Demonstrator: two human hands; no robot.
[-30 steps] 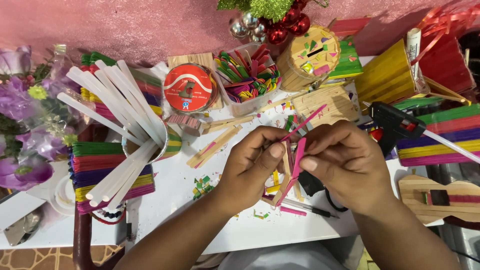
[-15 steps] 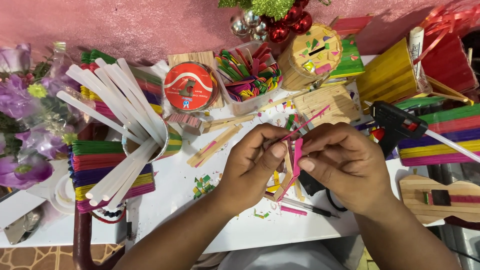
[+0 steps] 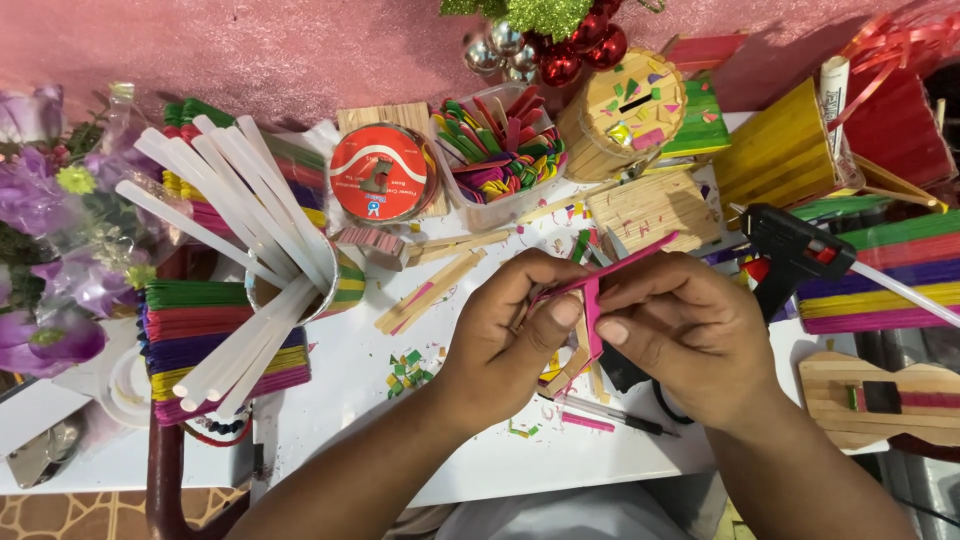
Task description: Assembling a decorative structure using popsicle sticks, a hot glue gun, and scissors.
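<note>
Forearms cut off at 6 o'clock. Left hand [image 3: 505,330] and right hand [image 3: 680,325] both pinched on pink sticks [image 3: 592,300] at centre: one upright, one slanting toward 2 o'clock, lower ends hidden behind fingers. Glue gun [image 3: 790,250] at 3 o'clock, white glue rods [image 3: 240,250] at 9, baubles [image 3: 560,50] cropped at 12.

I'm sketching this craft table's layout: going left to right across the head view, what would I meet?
Purple flowers → cup of white glue sticks → red round tin → left hand → pink craft sticks → right hand → black glue gun → wooden guitar shape.
</note>
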